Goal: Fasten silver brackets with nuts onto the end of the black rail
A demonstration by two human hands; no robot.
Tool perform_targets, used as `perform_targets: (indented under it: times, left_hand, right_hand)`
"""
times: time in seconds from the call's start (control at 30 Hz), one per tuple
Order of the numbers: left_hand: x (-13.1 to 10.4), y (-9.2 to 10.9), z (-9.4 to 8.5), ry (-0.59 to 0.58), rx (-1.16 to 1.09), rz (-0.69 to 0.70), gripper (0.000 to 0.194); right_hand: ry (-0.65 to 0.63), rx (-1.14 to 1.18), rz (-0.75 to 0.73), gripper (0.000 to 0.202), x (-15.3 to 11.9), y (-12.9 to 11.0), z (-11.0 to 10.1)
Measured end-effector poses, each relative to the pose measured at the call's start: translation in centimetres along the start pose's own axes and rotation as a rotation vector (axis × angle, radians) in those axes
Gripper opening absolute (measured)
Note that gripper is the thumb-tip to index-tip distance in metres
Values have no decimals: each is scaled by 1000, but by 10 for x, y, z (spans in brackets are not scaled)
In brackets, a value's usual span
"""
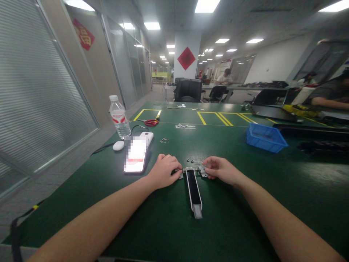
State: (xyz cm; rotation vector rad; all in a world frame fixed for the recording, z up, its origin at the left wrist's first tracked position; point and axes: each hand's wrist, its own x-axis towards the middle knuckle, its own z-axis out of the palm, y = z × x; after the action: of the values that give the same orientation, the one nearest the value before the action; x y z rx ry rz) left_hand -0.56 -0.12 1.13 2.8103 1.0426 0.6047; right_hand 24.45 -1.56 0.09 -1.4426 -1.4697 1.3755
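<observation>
Blinds (51, 87) hang leftmost; a bottle (120, 118) stands by the left edge of the green bench (152, 225). Toward its near edge, the left hand (164, 170) pinches a metal assembly (193, 187); the right hand (222, 169) curls narrowly against it, grip unclear. Rightward sits a blue bin (265, 138).

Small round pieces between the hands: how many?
2: left piece, right piece, side by side beyond the black strip. The left hand or right hand could hide more.

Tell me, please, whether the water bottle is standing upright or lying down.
Upright: the bottle has its base on the table and its white cap uppermost.
</observation>
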Motion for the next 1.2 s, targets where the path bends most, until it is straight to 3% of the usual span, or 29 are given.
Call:
perform_targets:
  times: [1.2]
  left_hand:
    - [0, 0, 2, -7, 4, -3, 15]
  right_hand:
    - [-44, 33, 27, 32, -3, -3, 5]
